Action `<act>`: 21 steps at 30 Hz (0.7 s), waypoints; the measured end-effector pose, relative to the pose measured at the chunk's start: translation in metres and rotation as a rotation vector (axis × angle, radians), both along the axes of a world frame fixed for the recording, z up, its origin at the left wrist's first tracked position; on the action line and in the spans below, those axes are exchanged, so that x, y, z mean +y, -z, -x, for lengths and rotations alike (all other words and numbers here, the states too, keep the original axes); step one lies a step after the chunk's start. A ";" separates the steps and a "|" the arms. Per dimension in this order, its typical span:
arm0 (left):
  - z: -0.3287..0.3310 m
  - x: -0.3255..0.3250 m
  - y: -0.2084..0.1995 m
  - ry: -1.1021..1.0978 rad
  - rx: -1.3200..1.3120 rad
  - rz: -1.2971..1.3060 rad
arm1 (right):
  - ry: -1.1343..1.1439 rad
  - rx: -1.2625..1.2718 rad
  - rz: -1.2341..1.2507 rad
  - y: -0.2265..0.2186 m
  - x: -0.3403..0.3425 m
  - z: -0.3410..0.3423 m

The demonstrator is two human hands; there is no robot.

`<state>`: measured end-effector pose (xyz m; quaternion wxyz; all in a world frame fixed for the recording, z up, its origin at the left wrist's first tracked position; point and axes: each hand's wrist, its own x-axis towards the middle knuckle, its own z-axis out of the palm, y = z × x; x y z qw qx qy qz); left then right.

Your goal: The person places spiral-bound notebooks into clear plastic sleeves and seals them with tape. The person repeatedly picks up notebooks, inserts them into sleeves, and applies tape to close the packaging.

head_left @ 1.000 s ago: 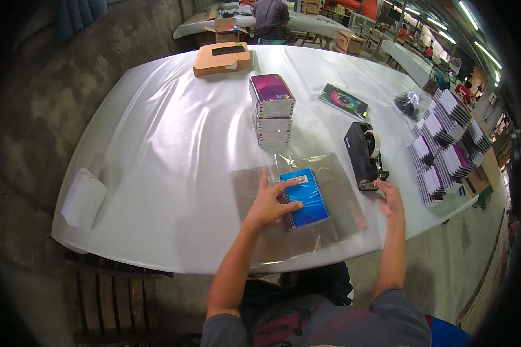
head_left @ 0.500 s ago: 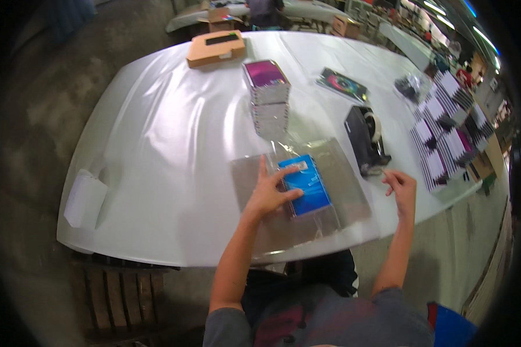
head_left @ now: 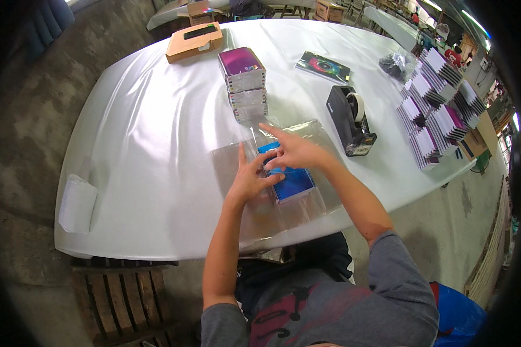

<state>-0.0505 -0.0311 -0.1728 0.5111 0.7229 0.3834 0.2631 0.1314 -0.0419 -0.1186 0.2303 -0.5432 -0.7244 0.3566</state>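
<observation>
A blue spiral notebook lies on clear plastic sheets near the table's front edge. My left hand rests with spread fingers across the notebook's left side, thumb and fingertips on its cover. Over the top of the notebook is my right hand, its index finger stretched out past the upper edge onto the plastic. The right thumb and other fingertips come down beside the left fingers and partly hide them. Whether a piece of tape is under the right fingers is too small to tell. A black tape dispenser stands to the right.
Beyond the plastic rises a stack of purple-covered notebooks. A flat cardboard box and a dark-covered book lie farther back. Many piled notebooks fill the right end beside a clear bag. White papers sit far left.
My right hand has left the tape dispenser and come left onto the top of the blue notebook, its pinch opened. My left hand stays on the notebook. The whole view has shifted slightly.
</observation>
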 end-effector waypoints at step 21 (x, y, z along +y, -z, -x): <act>-0.036 -0.067 0.007 -0.332 -0.356 0.147 | 0.204 0.650 0.019 0.019 -0.071 -0.011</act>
